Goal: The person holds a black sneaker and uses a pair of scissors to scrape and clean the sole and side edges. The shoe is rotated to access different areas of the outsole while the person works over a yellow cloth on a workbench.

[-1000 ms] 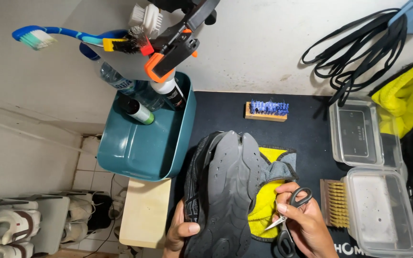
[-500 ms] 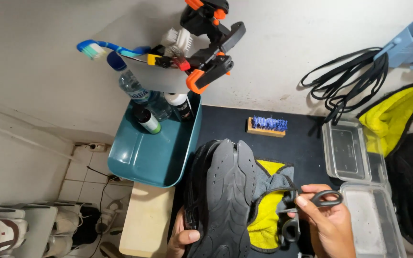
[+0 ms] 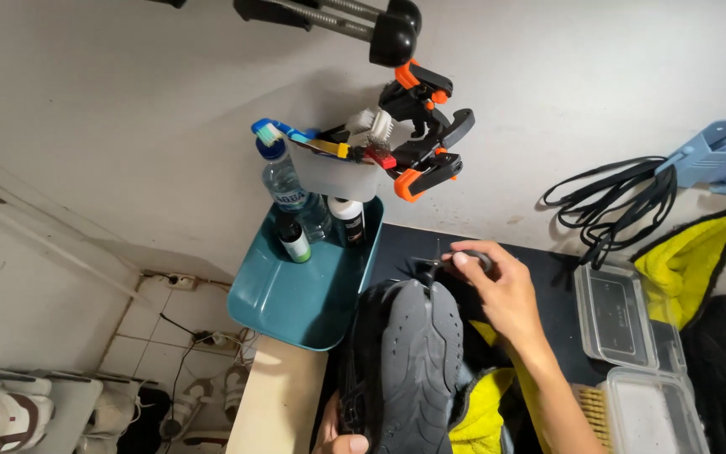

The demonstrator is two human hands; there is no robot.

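Right hand (image 3: 497, 290) reaches over the toe of the upturned grey shoe (image 3: 409, 361), fingers pinched round dark scissors (image 3: 455, 261) at the tip; left hand (image 3: 342, 437) grips the shoe's heel at bottom edge. Shoe sits above the yellow cloth (image 3: 481, 416), beside the teal tray (image 3: 308, 282).

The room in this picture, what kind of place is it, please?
Probably a small home corner for cleaning or repairing shoes. A dark shoe lies sole-up on the mat, a cup of brushes and clamps hangs on the wall above a teal tray of bottles, and more shoes stand on a rack below.

Home shoe-care corner: brushes (image 3: 363, 134), clamps (image 3: 426, 134), shoe rack (image 3: 10, 412).
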